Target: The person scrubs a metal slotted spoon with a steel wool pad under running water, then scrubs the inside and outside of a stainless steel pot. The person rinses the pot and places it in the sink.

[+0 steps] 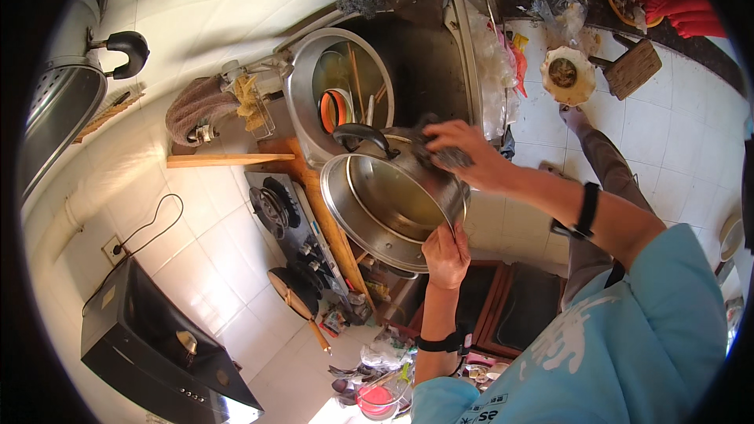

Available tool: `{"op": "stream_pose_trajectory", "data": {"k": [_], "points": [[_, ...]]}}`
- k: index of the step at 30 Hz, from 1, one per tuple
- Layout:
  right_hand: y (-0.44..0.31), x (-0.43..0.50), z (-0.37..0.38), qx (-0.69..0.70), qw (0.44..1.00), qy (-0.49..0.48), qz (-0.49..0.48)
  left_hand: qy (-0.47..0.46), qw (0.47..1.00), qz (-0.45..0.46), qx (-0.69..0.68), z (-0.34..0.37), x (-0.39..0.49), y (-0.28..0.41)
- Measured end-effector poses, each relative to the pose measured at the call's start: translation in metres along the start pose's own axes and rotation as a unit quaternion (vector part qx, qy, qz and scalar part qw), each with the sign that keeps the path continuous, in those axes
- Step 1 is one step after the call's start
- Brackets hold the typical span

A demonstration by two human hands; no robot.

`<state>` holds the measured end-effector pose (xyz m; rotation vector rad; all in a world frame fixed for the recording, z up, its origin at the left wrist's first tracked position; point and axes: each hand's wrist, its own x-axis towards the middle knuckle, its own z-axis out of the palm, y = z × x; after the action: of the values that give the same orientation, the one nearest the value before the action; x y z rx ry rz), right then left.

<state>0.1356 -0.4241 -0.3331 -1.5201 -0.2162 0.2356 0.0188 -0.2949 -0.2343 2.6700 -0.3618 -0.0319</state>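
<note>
A large stainless-steel pot [389, 200] is tilted over the counter edge, its mouth towards me. My left hand [447, 256] grips its rim at the near side. My right hand [471, 153] holds a dark, blurred scouring pad [453, 158] against the pot's outer wall. One black loop handle [365, 136] sticks up on the far side. The pot's inside looks yellowish; I cannot tell whether liquid lies in it. Behind it stands a metal basin [298, 112] with murky water. An orange-rimmed bowl [334, 109] and chopsticks [356, 73] are in the basin.
A faucet [280, 65] and brown towel [197, 107] are beside the basin. A gas stove [294, 229] lies left of the pot, with a range hood [159, 347] farther off. Plastic bags [492, 70] hang by the sink. A wooden stool [636, 69] and scalloped container [582, 87] are near my feet.
</note>
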Motion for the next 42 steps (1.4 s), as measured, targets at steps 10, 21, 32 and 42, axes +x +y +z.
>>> {"op": "stream_pose_trajectory", "data": {"k": [10, 21, 32, 42], "points": [[-0.009, 0.046, -0.003, 0.005, 0.997, -0.033, -0.066, -0.024, 1.0, -0.002, -0.004, 0.0, -0.003, -0.002], [-0.014, 0.064, -0.018, -0.117, 0.99, -0.075, -0.018, -0.029, 0.999, 0.029, 0.018, -0.003, -0.002, -0.002], [-0.028, 0.086, -0.024, -0.137, 0.981, -0.131, 0.034, -0.061, 0.996, 0.056, 0.044, -0.006, -0.007, -0.007], [-0.018, 0.087, -0.025, -0.162, 0.97, -0.17, 0.067, -0.057, 0.995, 0.071, 0.047, -0.006, -0.009, -0.007]]}}
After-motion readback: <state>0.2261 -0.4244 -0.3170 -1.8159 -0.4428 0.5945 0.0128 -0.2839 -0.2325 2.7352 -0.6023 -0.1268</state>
